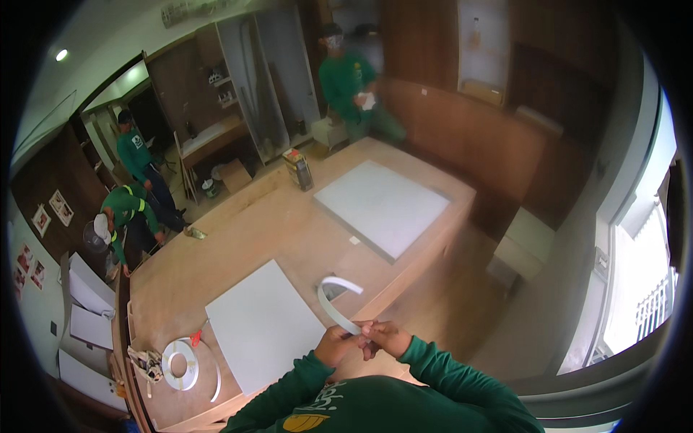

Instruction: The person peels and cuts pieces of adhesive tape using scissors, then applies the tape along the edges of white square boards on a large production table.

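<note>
Left hand [336,346] and right hand [388,337] closed on curled white strip [326,303]

In the head view, the strip is held at the table's [249,242] near edge. It is seen fixed to neither the nearer panel [267,328], laid along that edge, nor the farther panel [382,206], toward the right end. Much is left wound on the roll [192,372], near the left corner.

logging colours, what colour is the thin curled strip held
The strip is white, best seen in head view.
</note>
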Tool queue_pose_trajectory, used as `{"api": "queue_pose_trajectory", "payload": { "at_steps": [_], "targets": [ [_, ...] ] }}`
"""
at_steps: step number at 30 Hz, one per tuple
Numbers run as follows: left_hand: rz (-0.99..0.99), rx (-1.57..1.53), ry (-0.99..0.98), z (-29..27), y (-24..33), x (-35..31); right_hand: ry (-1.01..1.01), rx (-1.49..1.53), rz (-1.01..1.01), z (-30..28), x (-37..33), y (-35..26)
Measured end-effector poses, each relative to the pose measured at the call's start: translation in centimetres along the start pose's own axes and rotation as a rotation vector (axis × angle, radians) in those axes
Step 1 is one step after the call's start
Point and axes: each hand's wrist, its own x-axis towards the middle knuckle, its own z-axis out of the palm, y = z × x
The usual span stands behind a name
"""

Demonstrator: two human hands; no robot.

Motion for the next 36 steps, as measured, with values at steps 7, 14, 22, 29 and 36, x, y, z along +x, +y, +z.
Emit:
{"api": "queue_pose_trajectory", "payload": {
  "at_steps": [7,14,22,29,36],
  "targets": [
    [-0.056,-0.133,0.093,-0.8,-0.5,-0.5,-0.038,-0.158,-0.035,0.2,0.5,1.0],
    [-0.048,0.014,0.353,-3.7,-1.9,-0.2,-0.035,-0.131,0.026,0.6,0.1,2.4],
    [-0.001,0.185,0.546,-8.7,-3.4,0.4,-0.084,-0.072,0.082,0.8,-2.1,0.7],
    [0.11,0.247,0.648,-12.7,-1.5,0.4,-0.096,-0.058,0.146,1.0,-4.5,-2.0],
    [0.194,0.296,0.74,-16.2,0.8,-0.4,-0.163,-0.114,0.127,0.4,-6.1,-2.9]
  ]
}}
